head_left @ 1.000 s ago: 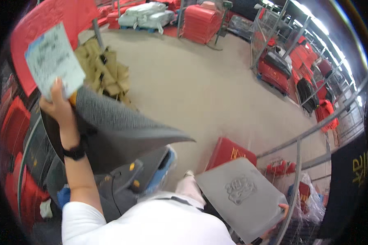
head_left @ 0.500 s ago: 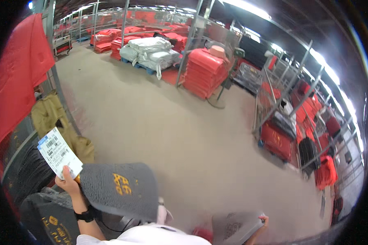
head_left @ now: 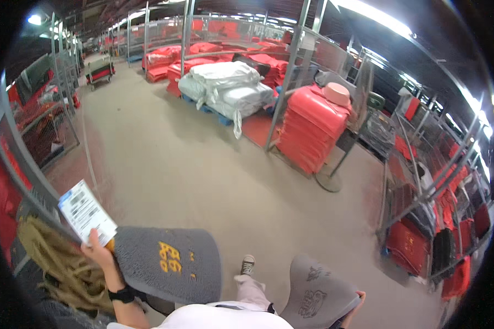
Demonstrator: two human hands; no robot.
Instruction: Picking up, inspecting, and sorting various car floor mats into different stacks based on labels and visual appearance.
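My left hand is closed on a small stack of white printed labels, the thumb lying on their lower end. The same hand grips the edge of a grey floor mat with yellow lettering, which hangs to its right. At the lower right, my right hand is closed on the outer edge of a second grey mat, bent over and bearing a dark printed design. Most of the right hand's fingers are hidden behind this mat.
Olive fabric is heaped by a metal frame at the near left. Ahead stand white wrapped bundles on a blue pallet, and a tall red mat stack topped by a pink basin. Racks of mats line the right. A cart stands far left.
My view has shifted forward and turned left; the pallet and red stack sit farther right in it. Both hands keep their mats. The right mat shows more fully, and a shoe has come into view.
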